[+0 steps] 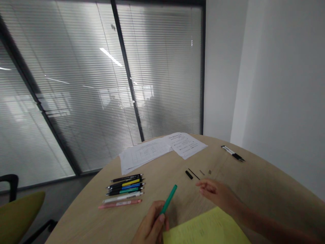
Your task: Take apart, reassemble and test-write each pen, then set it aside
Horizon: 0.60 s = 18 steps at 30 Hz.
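My left hand (152, 225) is closed around a green pen barrel (169, 200), which points up and away to the right. To the right, my right hand (212, 189) hovers low over the table with its fingers curled together; anything between them is too small to make out. Just beyond its fingertips lie a thin black pen refill (194, 174) and a short black pen cap or grip (189, 175). A small thin piece (202, 173) and a tiny greyish bit (210, 172) rest close by.
On the left of the round wooden table (157, 183) several pens (124, 191) lie in a row. Printed sheets (144, 154) are at the back, two black-and-white pens (233, 154) at the right. A yellow paper (203, 230) lies in front; a green chair (22, 215) stands left.
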Each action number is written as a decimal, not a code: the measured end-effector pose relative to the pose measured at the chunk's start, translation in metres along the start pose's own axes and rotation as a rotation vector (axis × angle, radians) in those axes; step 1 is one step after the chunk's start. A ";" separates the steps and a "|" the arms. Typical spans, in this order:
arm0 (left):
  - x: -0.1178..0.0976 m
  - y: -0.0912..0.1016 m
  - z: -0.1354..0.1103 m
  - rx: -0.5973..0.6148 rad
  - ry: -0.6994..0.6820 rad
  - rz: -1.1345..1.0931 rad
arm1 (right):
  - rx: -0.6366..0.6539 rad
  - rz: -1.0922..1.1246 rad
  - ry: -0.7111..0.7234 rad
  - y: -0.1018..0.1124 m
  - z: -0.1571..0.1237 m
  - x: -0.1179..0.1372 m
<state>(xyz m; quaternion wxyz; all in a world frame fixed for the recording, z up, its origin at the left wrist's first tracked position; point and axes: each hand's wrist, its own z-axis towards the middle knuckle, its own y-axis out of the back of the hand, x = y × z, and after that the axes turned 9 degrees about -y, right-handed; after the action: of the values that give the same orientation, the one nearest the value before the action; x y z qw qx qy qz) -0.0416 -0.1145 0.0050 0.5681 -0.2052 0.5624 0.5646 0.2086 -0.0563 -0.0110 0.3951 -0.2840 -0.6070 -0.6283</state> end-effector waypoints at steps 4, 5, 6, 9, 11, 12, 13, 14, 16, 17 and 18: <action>0.001 0.000 0.002 -0.054 0.015 -0.099 | -0.077 -0.374 0.101 0.005 0.015 0.003; 0.002 0.000 0.002 -0.058 0.009 -0.100 | -0.078 -0.443 0.101 0.005 0.018 0.005; 0.003 0.000 0.002 -0.059 -0.003 -0.084 | -0.077 -0.510 0.096 0.003 0.020 0.008; 0.008 0.002 0.002 -0.058 -0.086 0.069 | -0.104 -0.699 0.084 -0.005 0.029 0.014; 0.010 0.004 0.002 -0.059 -0.171 0.224 | -0.130 -0.779 0.088 -0.013 0.036 0.017; 0.010 0.005 0.002 -0.060 -0.210 0.295 | -0.137 -0.803 0.086 -0.016 0.039 0.017; 0.011 0.007 0.003 -0.063 -0.244 0.357 | -0.137 -0.816 0.087 -0.018 0.041 0.017; 0.012 0.008 0.003 -0.064 -0.277 0.409 | -0.129 -0.821 0.089 -0.020 0.044 0.017; 0.013 0.011 0.006 -0.047 -0.346 0.489 | -0.105 -0.818 0.099 -0.022 0.047 0.016; 0.014 0.012 0.007 -0.024 -0.379 0.521 | -0.097 -0.812 0.103 -0.022 0.047 0.015; 0.016 0.013 0.008 0.002 -0.410 0.549 | -0.091 -0.805 0.104 -0.022 0.048 0.014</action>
<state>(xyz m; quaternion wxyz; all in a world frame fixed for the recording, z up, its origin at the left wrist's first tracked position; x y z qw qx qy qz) -0.0541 -0.0974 -0.0012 0.4964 0.0723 0.4715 0.7253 0.1773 -0.0122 -0.0060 0.1350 -0.0086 -0.6204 -0.7725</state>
